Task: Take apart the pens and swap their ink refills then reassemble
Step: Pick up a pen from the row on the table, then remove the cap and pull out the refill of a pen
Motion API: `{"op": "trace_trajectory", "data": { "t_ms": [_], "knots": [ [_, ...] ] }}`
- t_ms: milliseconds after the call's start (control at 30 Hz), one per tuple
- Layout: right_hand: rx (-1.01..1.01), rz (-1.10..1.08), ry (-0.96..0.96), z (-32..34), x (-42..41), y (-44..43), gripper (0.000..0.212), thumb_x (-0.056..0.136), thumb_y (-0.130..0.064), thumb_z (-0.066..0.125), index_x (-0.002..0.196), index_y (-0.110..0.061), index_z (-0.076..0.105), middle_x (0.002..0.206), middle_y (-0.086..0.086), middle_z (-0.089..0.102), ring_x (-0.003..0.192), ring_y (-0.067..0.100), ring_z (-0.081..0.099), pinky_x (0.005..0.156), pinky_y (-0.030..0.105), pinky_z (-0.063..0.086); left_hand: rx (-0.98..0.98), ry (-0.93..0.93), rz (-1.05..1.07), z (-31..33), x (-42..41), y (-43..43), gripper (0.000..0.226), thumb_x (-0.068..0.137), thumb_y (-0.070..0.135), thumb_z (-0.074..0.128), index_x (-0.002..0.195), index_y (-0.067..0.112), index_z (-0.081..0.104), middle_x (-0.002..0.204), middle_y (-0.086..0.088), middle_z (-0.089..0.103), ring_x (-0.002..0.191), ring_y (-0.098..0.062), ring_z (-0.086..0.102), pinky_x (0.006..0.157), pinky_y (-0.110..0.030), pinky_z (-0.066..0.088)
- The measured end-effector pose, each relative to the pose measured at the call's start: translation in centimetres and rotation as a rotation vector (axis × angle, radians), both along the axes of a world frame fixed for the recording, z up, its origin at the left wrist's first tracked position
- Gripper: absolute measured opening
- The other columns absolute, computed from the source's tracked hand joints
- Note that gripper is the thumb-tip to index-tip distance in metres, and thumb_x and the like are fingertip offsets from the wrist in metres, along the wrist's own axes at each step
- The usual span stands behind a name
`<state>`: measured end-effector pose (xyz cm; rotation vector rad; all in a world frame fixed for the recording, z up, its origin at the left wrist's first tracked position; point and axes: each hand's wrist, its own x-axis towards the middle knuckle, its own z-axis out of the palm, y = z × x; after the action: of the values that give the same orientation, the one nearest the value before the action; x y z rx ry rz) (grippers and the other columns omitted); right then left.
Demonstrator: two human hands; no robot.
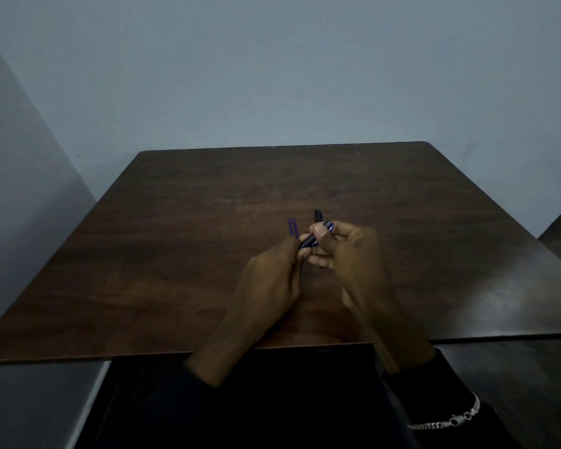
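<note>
A dark pen (311, 238) is held slanted above the middle of the brown table (175, 254), between both hands. My left hand (272, 273) grips its lower left end. My right hand (347, 251) pinches its upper right end, thumb on top. Two thin blue ink refills (293, 226) lie side by side on the table just beyond my left hand. A second dark pen part (318, 215) lies on the table behind my right hand, partly hidden by the fingers.
The table stands against a pale wall (272, 76), with another wall at the left. Its near edge runs just in front of my lap. A silver chain (447, 419) shows at the lower right. The room is dim.
</note>
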<state>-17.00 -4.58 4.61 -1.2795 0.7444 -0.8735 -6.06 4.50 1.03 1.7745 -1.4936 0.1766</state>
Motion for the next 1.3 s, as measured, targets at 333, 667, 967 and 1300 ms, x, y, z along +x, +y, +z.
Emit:
{"op": "trace_trajectory", "data": {
  "t_ms": [333, 667, 967, 1300],
  "knots": [
    [0.100, -0.007, -0.070, 0.6, -1.0, -0.8, 0.021, 0.109, -0.019, 0.048, 0.099, -0.007, 0.062, 0.078, 0.006, 0.080, 0.063, 0.025, 0.078, 0.056, 0.033, 0.063, -0.014, -0.065, -0.050, 0.2, 0.4, -0.1, 0.016, 0.100, 0.013, 0.062, 0.086, 0.009, 0.055, 0.077, -0.005, 0.065, 0.065, -0.025, 0.060, 0.057, -0.033, 0.041],
    [-0.029, 0.046, 0.211, 2.3, -5.0, -7.9, 0.021, 0.102, -0.026, 0.061, 0.109, -0.008, 0.069, 0.095, 0.010, 0.081, 0.079, 0.025, 0.080, 0.059, 0.031, 0.063, -0.068, 0.087, 0.045, -0.8, 1.9, 0.3, 0.027, 0.106, 0.026, 0.051, 0.090, 0.007, 0.061, 0.070, 0.003, 0.057, 0.061, -0.024, 0.058, 0.059, -0.037, 0.040],
    [-0.161, -0.007, 0.808, 0.2, -3.8, -12.6, 0.019, 0.086, -0.013, 0.082, 0.094, 0.003, 0.073, 0.091, 0.012, 0.076, 0.065, 0.020, 0.077, 0.053, 0.024, 0.059, 0.011, 0.556, 0.053, -0.7, 4.1, -1.2, 0.022, 0.110, 0.024, 0.049, 0.111, 0.024, 0.071, 0.076, 0.010, 0.060, 0.068, -0.008, 0.057, 0.067, -0.035, 0.050],
    [-0.334, -0.200, 0.789, -3.7, -3.2, -12.2, 0.022, 0.084, -0.024, 0.082, 0.078, -0.005, 0.073, 0.047, -0.001, 0.067, 0.038, 0.000, 0.063, 0.045, 0.015, 0.045, 0.033, 0.626, 0.041, -1.2, 4.4, -1.1, 0.022, 0.110, 0.028, 0.047, 0.110, 0.027, 0.069, 0.079, 0.007, 0.062, 0.060, 0.002, 0.057, 0.055, -0.020, 0.051]
  ]
}}
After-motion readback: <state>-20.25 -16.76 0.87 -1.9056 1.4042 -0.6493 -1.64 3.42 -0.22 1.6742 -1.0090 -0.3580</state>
